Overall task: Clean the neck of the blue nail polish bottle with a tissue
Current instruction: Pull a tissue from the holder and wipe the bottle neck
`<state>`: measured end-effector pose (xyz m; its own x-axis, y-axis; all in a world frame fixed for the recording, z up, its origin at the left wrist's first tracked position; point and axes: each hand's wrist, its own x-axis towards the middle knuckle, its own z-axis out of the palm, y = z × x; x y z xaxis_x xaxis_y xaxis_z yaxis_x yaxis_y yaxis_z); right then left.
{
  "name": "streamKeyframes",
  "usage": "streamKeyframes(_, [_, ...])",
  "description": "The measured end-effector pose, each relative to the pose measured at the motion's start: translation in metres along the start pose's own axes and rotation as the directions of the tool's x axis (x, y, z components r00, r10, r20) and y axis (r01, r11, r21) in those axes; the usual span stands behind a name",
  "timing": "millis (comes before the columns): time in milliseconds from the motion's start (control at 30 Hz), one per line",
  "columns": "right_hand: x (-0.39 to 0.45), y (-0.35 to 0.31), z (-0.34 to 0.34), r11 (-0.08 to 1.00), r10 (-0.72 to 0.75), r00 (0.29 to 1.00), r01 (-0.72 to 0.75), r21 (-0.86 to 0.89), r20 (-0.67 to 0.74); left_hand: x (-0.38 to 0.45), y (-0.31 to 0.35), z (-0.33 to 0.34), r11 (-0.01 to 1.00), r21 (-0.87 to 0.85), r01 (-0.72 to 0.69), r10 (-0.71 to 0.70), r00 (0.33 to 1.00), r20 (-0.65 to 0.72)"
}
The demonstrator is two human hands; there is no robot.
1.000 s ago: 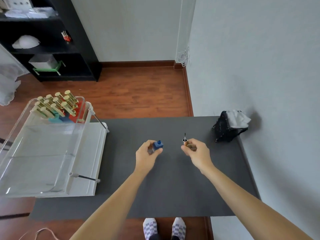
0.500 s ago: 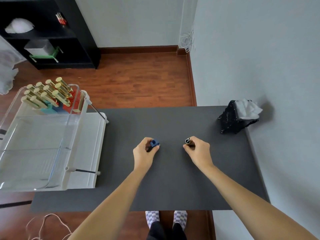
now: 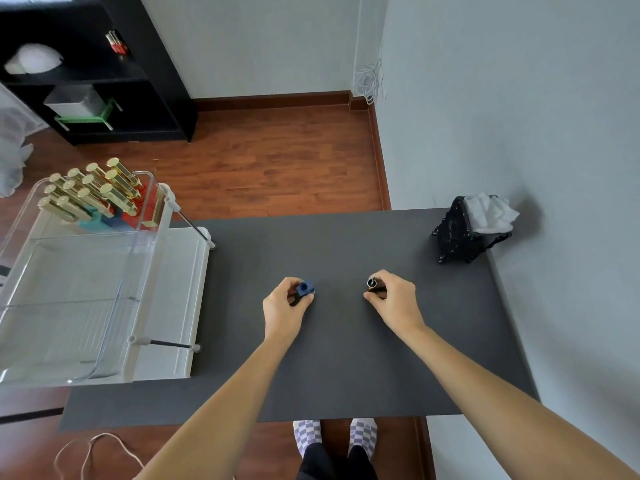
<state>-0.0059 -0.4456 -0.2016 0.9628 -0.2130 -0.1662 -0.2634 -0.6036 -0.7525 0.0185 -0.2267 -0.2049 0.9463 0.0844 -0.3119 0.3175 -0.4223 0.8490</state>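
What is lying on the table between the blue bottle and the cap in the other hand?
Nothing: in the head view, only bare dark table separates the blue nail polish bottle from the cap.

A room in a home, set up as a small nail-care corner: reddish wood-plank flooring [image 3: 277, 161] and a wooden skirting board [image 3: 270, 98] meet plain pale walls [image 3: 502, 116]. A dark grey matte table [image 3: 346, 368] stands against the right wall, a black open shelving unit [image 3: 156, 81] in the far left corner. At left, a clear acrylic organiser [image 3: 86, 271] holds gold-capped nail polish bottles [image 3: 90, 192].
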Motion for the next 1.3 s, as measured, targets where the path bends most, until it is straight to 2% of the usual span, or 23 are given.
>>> streamKeyframes(100, [-0.002,0.0,-0.004,1.0,0.01,0.999,-0.01,-0.01,0.033,-0.001,-0.001,-0.003,0.999,0.031,-0.019,0.018,0.999,0.051])
streamKeyframes(167, [-0.006,0.002,-0.01,0.997,-0.003,0.999,0.006,-0.076,0.045,-0.002,0.001,-0.006,0.999,0.035,-0.038,0.036,0.998,0.056])
streamKeyframes(300, [-0.016,0.006,-0.038,0.988,-0.04,0.999,0.041,-0.15,0.005,0.003,0.02,-0.011,0.99,0.048,-0.13,0.132,0.991,-0.029])
streamKeyframes(400, [-0.022,0.004,-0.07,0.991,-0.069,0.993,0.057,-0.122,-0.091,0.011,0.055,-0.005,0.962,0.033,-0.271,0.273,0.96,-0.07])
streamKeyframes(467, [-0.022,0.001,-0.095,0.993,-0.078,0.98,0.06,-0.1,-0.184,0.017,0.085,0.006,0.934,0.035,-0.356,0.357,0.933,-0.048])
streamKeyframes(567, [-0.016,-0.004,-0.133,0.995,-0.069,0.937,0.04,-0.091,-0.343,0.02,0.128,0.034,0.879,0.05,-0.474,0.472,0.88,0.053])
streamKeyframes(633, [-0.009,-0.006,-0.156,0.998,-0.047,0.904,0.02,-0.067,-0.425,0.019,0.149,0.057,0.859,0.04,-0.51,0.5,0.853,0.149])
streamKeyframes(800, [0.014,-0.008,-0.191,0.998,0.001,0.877,-0.031,-0.055,-0.481,0.017,0.178,0.117,0.878,0.047,-0.476,0.417,0.809,0.414])
streamKeyframes(933, [0.038,-0.011,-0.196,0.992,0.032,0.895,-0.083,-0.096,-0.444,0.019,0.19,0.154,0.893,0.059,-0.447,0.358,0.783,0.509])
streamKeyframes(1167, [0.057,-0.008,-0.187,0.958,0.146,0.915,-0.226,-0.176,-0.376,0.022,0.201,0.185,0.915,-0.007,-0.402,0.347,0.782,0.518])
streamKeyframes(1300, [0.058,-0.01,-0.19,0.962,0.161,0.919,-0.227,-0.15,-0.359,0.022,0.2,0.188,0.916,-0.013,-0.4,0.353,0.792,0.499])
